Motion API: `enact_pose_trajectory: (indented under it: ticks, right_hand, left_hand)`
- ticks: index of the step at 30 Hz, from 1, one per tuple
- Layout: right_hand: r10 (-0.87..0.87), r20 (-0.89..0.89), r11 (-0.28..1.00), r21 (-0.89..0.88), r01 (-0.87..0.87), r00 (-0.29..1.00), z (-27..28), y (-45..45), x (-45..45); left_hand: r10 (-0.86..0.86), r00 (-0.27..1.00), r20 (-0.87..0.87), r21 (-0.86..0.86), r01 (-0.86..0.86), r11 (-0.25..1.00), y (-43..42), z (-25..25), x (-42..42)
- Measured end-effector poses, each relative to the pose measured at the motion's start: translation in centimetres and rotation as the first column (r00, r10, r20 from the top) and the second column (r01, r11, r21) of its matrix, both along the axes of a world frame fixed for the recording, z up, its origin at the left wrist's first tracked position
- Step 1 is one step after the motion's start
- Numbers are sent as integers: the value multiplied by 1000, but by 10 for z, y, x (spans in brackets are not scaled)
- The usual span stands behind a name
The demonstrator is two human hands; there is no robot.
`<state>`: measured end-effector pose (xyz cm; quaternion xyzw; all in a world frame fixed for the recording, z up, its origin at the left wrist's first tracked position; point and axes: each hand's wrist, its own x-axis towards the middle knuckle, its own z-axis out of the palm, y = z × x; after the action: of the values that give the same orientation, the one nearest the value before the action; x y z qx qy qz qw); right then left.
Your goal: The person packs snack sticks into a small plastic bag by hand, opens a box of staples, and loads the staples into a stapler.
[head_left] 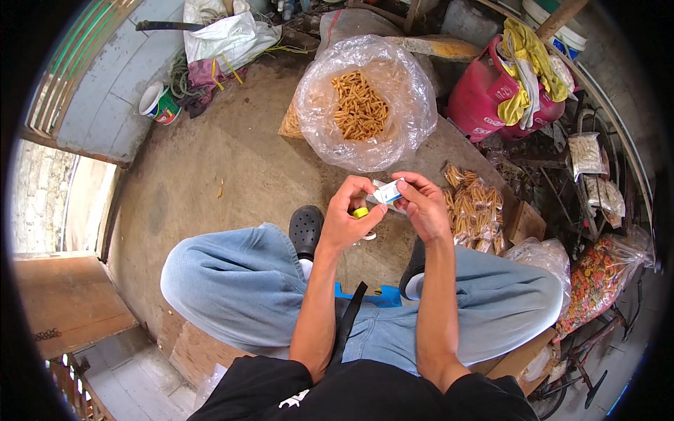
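Both of my hands meet at the middle of the view, above the floor between my knees. A small white and blue packet (390, 191) is pinched between them. My left hand (349, 212) has its fingertips on the packet's left end, and a small yellow-green object (360, 212) shows against its palm. On the packet's right end are the thumb and fingers of my right hand (425, 206). Just beyond my hands stands a large clear plastic bag (411, 105), open at the top, with brown stick-shaped snacks (359, 105) inside.
Filled snack packs (474, 207) lie right of my hands. Pink gas cylinders (481, 91) with yellow cloth stand at the back right. A bag of colourful snacks (600, 277) sits at the far right, a small bucket (160, 104) at the back left. My knees flank my arms.
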<state>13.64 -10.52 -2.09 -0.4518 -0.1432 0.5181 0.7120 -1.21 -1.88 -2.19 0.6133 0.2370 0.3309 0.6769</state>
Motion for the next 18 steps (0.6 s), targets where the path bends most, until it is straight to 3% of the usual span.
enact_pose_trajectory:
  ticks: [5,18]
  right_hand:
    - [-21,13,1000,-23,22,1000,0,1,-1]
    - [10,-46,999,-36,-12,999,5,0,1]
  left_hand:
    - [-49,999,23,-136,52,989,-1,3,1]
    - [-50,997,53,-217,60,974,3,3,-1]
